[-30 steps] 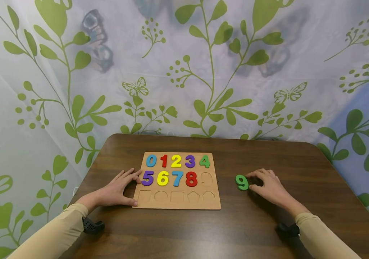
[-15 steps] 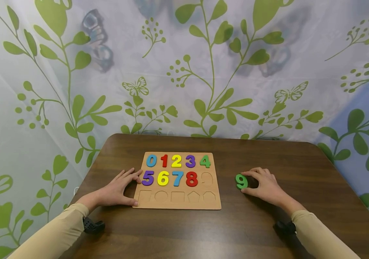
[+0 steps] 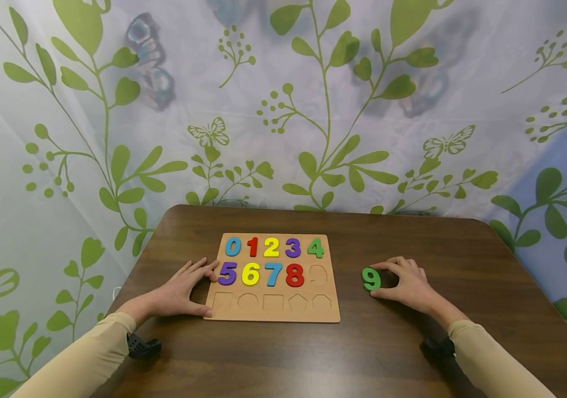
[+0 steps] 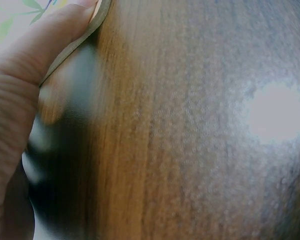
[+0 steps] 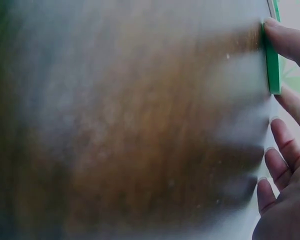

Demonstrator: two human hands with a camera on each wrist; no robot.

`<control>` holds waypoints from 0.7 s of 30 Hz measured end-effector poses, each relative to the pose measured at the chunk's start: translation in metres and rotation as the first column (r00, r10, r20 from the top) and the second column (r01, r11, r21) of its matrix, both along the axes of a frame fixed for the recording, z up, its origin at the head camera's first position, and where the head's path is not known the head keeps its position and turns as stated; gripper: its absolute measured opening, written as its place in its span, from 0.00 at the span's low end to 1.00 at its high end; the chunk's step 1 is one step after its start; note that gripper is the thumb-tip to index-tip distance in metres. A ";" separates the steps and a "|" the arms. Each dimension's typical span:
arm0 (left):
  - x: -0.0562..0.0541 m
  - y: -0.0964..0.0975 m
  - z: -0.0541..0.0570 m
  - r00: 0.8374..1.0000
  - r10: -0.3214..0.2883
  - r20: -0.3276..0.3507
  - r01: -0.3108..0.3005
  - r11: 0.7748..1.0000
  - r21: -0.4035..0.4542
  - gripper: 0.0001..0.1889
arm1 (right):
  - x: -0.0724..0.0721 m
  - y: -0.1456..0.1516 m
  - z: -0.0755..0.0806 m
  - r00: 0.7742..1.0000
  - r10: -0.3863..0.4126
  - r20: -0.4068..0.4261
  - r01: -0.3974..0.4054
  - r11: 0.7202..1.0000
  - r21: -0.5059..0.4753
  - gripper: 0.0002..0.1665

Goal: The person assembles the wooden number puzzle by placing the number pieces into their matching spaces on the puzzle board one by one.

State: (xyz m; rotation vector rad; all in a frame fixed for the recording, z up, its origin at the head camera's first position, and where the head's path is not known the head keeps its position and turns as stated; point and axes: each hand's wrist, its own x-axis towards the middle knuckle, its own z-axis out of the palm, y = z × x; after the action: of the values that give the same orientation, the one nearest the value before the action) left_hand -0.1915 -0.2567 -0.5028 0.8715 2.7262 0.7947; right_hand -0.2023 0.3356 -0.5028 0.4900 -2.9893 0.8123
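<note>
A wooden number puzzle board [image 3: 273, 315] lies on the brown table, with coloured numerals 0 to 8 seated in its upper two rows. At the second row's right end is a bare 9-shaped recess [image 3: 318, 275]. My left hand [image 3: 179, 293] rests along the board's left edge, thumb at the near corner and fingertips beside the purple 5 [image 3: 227, 273]. In the left wrist view the thumb [image 4: 55, 40] touches the board's rounded corner. Right of the board, my right hand [image 3: 409, 284] pinches the green number 9 [image 3: 371, 279] between thumb and fingers; the piece appears upright to read, at the tabletop.
Along the board's bottom row are shallow shape recesses, including a circle [image 3: 248, 302] and a pentagon [image 3: 297, 302]. The table [image 3: 283, 359] reaches back to a curtain [image 3: 283, 110] printed with leaves and butterflies.
My right hand has shifted its fingers around the green 9, from its right side to its top and bottom, and the piece has turned slightly upright. The left hand and board have stayed put.
</note>
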 end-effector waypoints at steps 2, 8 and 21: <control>0.000 0.000 0.000 1.000 0.000 -0.001 0.000 1.000 0.000 0.35 | 0.000 0.000 0.000 1.000 0.002 0.001 -0.002 1.000 -0.003 0.42; 0.000 0.000 0.000 1.000 0.010 0.015 -0.009 1.000 -0.014 0.35 | 0.001 -0.001 0.002 1.000 0.004 0.002 -0.004 1.000 -0.007 0.40; 0.001 0.000 0.001 1.000 0.006 0.007 -0.006 1.000 -0.010 0.35 | 0.001 -0.002 0.001 1.000 0.011 -0.025 -0.012 1.000 -0.012 0.36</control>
State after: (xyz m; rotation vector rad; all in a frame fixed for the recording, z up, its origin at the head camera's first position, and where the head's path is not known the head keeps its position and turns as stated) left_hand -0.1907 -0.2562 -0.5023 0.8576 2.7258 0.7835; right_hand -0.2010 0.3338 -0.5017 0.5137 -2.9598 0.8186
